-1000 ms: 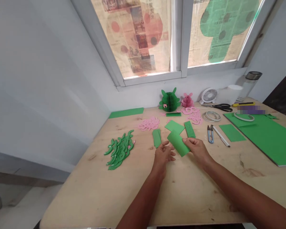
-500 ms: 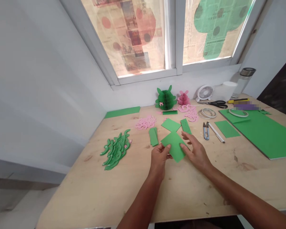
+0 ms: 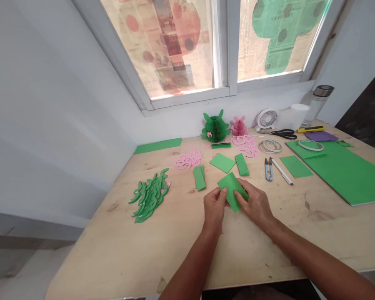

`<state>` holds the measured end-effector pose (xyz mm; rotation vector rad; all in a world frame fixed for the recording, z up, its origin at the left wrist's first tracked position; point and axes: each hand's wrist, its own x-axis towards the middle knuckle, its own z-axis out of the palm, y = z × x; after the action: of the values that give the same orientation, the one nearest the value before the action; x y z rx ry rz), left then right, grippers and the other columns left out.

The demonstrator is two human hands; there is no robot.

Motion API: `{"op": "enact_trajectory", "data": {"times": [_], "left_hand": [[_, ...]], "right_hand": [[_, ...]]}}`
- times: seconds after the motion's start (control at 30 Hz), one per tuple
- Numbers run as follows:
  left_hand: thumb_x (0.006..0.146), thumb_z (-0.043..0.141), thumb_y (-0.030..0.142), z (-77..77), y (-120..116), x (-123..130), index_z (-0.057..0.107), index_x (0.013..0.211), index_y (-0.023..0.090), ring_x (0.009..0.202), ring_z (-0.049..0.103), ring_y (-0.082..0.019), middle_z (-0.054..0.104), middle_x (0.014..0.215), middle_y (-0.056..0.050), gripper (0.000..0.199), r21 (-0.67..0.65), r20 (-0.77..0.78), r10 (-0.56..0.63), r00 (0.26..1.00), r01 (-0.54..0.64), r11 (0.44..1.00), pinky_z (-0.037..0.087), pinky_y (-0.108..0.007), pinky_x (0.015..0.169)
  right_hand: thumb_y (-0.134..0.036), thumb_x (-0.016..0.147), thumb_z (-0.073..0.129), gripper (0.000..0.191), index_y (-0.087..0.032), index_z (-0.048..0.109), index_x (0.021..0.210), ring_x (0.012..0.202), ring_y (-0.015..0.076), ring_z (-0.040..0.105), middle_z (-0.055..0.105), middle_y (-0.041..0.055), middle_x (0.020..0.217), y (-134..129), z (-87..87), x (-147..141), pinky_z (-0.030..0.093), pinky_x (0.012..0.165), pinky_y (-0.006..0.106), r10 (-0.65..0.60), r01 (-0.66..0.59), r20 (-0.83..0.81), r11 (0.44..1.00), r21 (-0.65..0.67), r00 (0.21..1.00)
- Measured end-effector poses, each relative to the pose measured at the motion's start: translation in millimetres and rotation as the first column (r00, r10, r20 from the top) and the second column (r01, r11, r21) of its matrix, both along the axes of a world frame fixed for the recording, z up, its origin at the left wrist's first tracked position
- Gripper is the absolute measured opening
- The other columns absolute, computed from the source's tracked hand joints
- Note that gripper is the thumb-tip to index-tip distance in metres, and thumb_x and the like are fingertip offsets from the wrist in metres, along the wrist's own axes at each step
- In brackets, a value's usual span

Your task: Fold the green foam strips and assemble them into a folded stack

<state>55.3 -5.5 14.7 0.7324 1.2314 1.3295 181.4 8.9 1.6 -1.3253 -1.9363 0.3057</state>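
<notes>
A piece of green paper (image 3: 231, 188) is held between both hands, low over the table's middle. My left hand (image 3: 215, 204) pinches its left edge, thumb on top. From the right, my right hand (image 3: 255, 201) grips the opposite side, its thumb lying across the paper; the fingers underneath are partly hidden. Just beyond lies another green sheet (image 3: 222, 163). A folded green strip (image 3: 242, 164) rests to its right, and stacked green strips (image 3: 199, 178) lie to the left.
Green cut-outs (image 3: 151, 196) are heaped at left, pink cut-outs (image 3: 189, 159) behind. Green (image 3: 216, 128) and pink (image 3: 238, 126) paper figures stand by the wall. Thread snips (image 3: 268, 170), a white pen (image 3: 282, 171), tape rolls (image 3: 270, 146), scissors (image 3: 281, 133) and a green board (image 3: 346, 171) lie at right.
The paper has turned and its right side looks folded over or bent under my right hand. My right fingers have closed in from spread to gripping it.
</notes>
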Motion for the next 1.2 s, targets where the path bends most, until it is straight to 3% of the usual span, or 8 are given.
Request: {"op": "enact_trajectory", "data": {"times": [0.23,0.33,0.57,0.77,0.87,0.97,1.03,1.2], "left_hand": [[0.071,0.064,0.043,3.8,-5.2,14.2,0.062,0.089,0.017,0.080,0.061,-0.015,0.065,0.085,-0.004,0.032,-0.054,0.255,0.072,0.964,-0.060,0.997,0.046,-0.023,0.067],[0.071,0.066,0.040,8.4,-6.9,19.7,0.061,0.090,0.019,0.094,0.059,-0.016,0.064,0.094,-0.003,0.028,-0.026,0.365,0.081,0.928,-0.077,0.997,0.045,-0.023,0.078],[0.072,0.066,0.035,3.8,-4.7,20.4,0.060,0.089,0.017,0.092,0.060,-0.015,0.064,0.091,-0.003,0.026,-0.008,0.436,0.075,0.897,-0.079,0.997,0.044,-0.025,0.083],[0.073,0.064,0.039,6.4,-7.8,7.4,0.061,0.100,0.014,0.080,0.063,-0.017,0.067,0.089,-0.008,0.037,-0.012,0.399,-0.026,0.916,0.034,0.999,0.047,-0.026,0.069],[0.072,0.065,0.044,8.6,-11.3,5.6,0.061,0.102,0.013,0.067,0.063,-0.017,0.067,0.077,-0.007,0.043,-0.036,0.372,-0.128,0.919,0.152,0.988,0.047,-0.027,0.061],[0.072,0.061,0.051,9.4,-14.9,7.0,0.061,0.101,0.012,0.058,0.062,-0.017,0.065,0.068,-0.006,0.048,-0.052,0.359,-0.208,0.910,0.242,0.969,0.047,-0.027,0.055],[0.073,0.057,0.056,9.7,-17.1,7.7,0.061,0.100,0.010,0.055,0.061,-0.018,0.064,0.065,-0.007,0.053,-0.059,0.350,-0.221,0.910,0.257,0.965,0.046,-0.028,0.053],[0.072,0.061,0.050,10.1,-23.0,5.2,0.059,0.103,0.011,0.058,0.061,-0.018,0.066,0.074,-0.009,0.050,-0.028,0.289,-0.327,0.900,0.349,0.937,0.046,-0.028,0.054]], "right_hand": [[-0.016,0.089,0.032,0.044,-0.017,0.043,0.131,0.069,0.0158,0.058,0.062,0.0108,0.105,-5.7,-1.3,-4.8,0.044,0.058,0.025,-0.010,-0.067,0.367,0.978,0.196,0.930],[-0.014,0.088,0.032,0.044,-0.018,0.044,0.131,0.070,0.0160,0.057,0.060,0.0116,0.109,-8.2,-1.6,-8.4,0.043,0.057,0.026,-0.026,-0.070,0.415,0.974,0.216,0.909],[-0.023,0.087,0.038,0.042,-0.012,0.045,0.128,0.088,0.0229,0.057,0.056,0.0151,0.115,-16.9,5.8,-10.7,0.047,0.069,0.034,0.110,-0.184,0.370,0.968,0.171,0.922],[-0.030,0.086,0.044,0.032,-0.019,0.057,0.113,0.100,0.0247,0.055,0.060,0.0115,0.108,-7.0,19.7,-0.7,0.046,0.083,0.041,0.153,-0.159,0.062,0.980,0.118,0.986],[-0.034,0.083,0.048,0.030,-0.021,0.059,0.108,0.088,0.0229,0.060,0.063,0.0088,0.100,0.7,23.3,-0.1,0.050,0.072,0.037,0.146,-0.184,-0.238,0.972,-0.146,0.960],[-0.040,0.080,0.052,0.031,-0.020,0.059,0.102,0.044,0.0145,0.056,0.061,0.0003,0.068,2.9,21.1,-4.4,0.045,0.039,0.027,0.078,-0.401,-0.578,0.795,-0.455,0.812],[-0.041,0.078,0.054,0.029,-0.019,0.057,0.096,0.029,0.0117,0.045,0.053,-0.0054,0.051,1.6,18.0,-8.2,0.036,0.028,0.024,-0.007,-0.518,-0.724,0.693,-0.501,0.690],[-0.041,0.073,0.061,0.025,-0.020,0.052,0.084,0.023,0.0092,0.035,0.045,-0.0099,0.041,-1.9,12.1,-11.8,0.031,0.022,0.022,-0.160,-0.587,-0.845,0.653,-0.479,0.510]]}}
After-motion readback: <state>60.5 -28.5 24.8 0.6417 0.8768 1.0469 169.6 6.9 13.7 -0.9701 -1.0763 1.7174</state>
